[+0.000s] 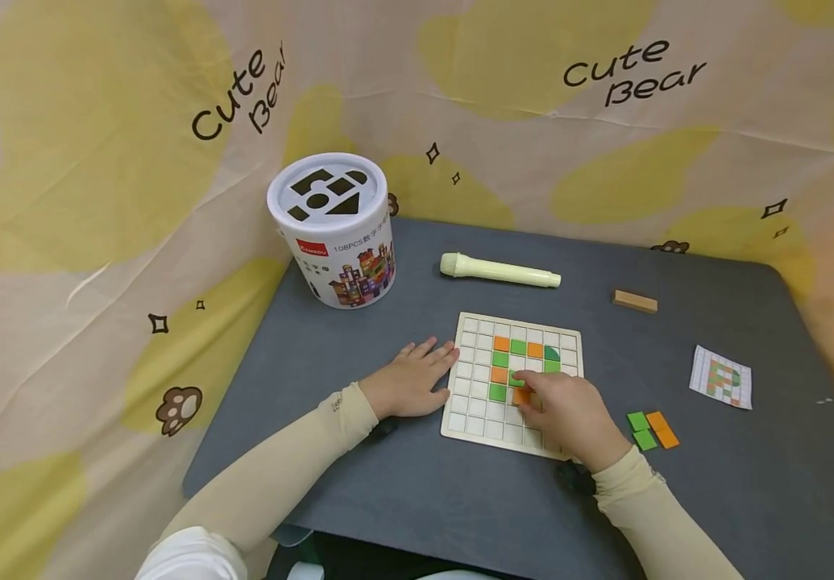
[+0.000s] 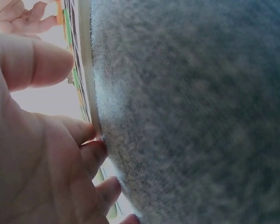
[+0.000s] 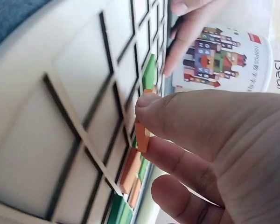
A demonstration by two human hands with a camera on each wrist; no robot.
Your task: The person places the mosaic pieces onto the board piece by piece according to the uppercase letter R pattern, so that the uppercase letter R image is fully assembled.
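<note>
A white grid board (image 1: 475, 407) lies on the table with orange, green and dark green tiles set in its squares. My right hand (image 1: 569, 407) is over the board's right half. Between thumb and finger it pinches an orange square tile (image 3: 142, 138), tilted on edge in the right wrist view. Close to that tile a green tile (image 3: 149, 72) sits on the grid. At the board's left side, my left hand (image 1: 409, 380) lies with spread fingers, its fingertips touching the board's edge (image 2: 86, 60). My right hand covers part of the grid in the head view.
Loose green and orange tiles (image 1: 663, 429) lie right of the board, near a printed pattern card (image 1: 703, 372). Behind the board are a pale yellow toy microphone (image 1: 499, 270) and a wooden block (image 1: 634, 301). A white lidded bucket (image 1: 347, 258) stands at the back left.
</note>
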